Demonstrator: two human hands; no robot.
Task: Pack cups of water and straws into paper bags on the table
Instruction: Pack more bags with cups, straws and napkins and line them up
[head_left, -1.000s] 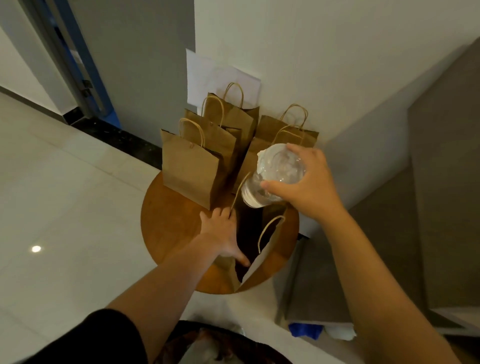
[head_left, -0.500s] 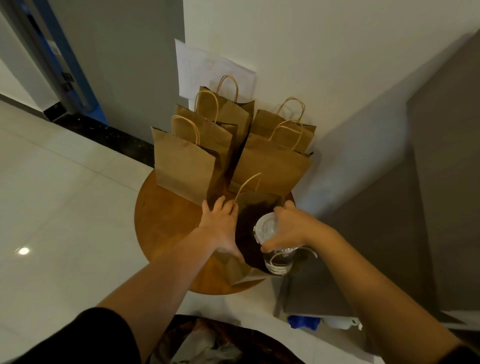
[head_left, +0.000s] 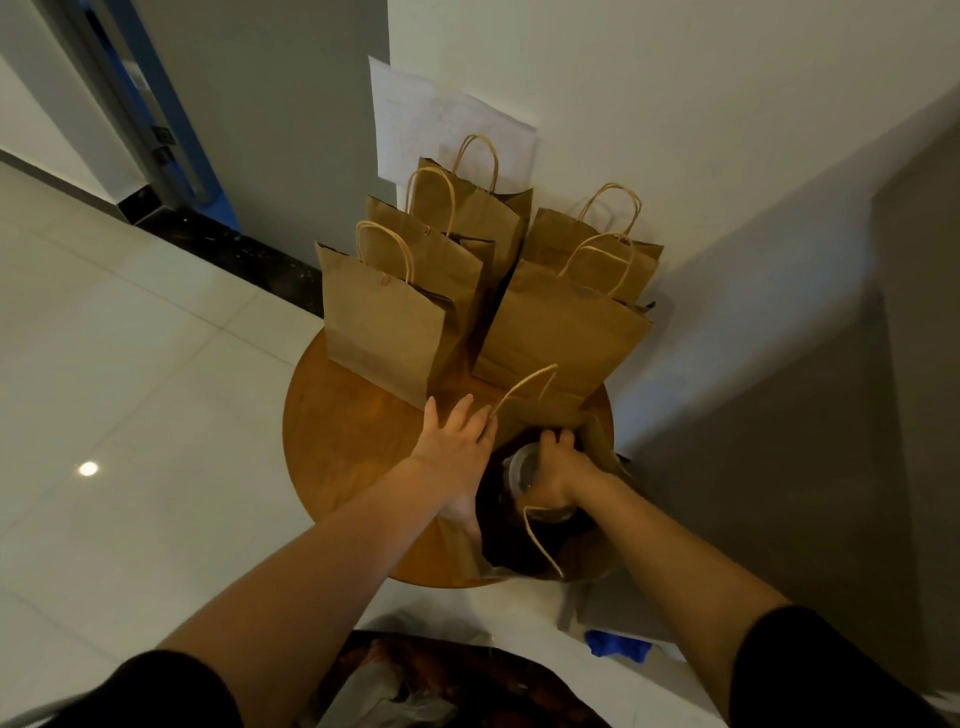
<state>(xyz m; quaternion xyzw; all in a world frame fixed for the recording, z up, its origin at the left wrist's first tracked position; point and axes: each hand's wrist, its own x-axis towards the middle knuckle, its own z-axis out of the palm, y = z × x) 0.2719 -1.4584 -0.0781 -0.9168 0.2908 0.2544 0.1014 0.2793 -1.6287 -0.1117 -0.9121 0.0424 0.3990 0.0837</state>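
Head view, looking down on a round wooden table (head_left: 353, 457) set against a white wall: the right hand (head_left: 558, 470) reaches into the mouth of the open bag (head_left: 597, 441) at the table's near edge, its fingers curled over the lid of a clear cup (head_left: 524, 475), which sits partly inside the bag's dark interior, just below the rim. The left hand (head_left: 457, 441) lies flat against the bag's left side, fingers straight and spread, with the thumb pointing back along the paper edge; it grips nothing. One twisted paper handle of the open bag (head_left: 524, 392) stands up just beyond the left fingertips, and the other handle (head_left: 543, 540) loops over the near rim in front of the cup. Behind, 5 more brown paper bags stand upright in 2 rows toward the wall: 3 on the left, the front one (head_left: 379, 332) nearest the left hand, and 2 on the right, the front one (head_left: 561, 338) just behind the open bag. A white sheet of paper (head_left: 415, 119) is stuck to the wall above the rear bags. Both forearms are bare below black sleeves (head_left: 156, 691). A small blue object (head_left: 618, 647) lies on the floor to the right, below the table. No straw can be made out; the bag's inside is too dark to tell what else it holds.
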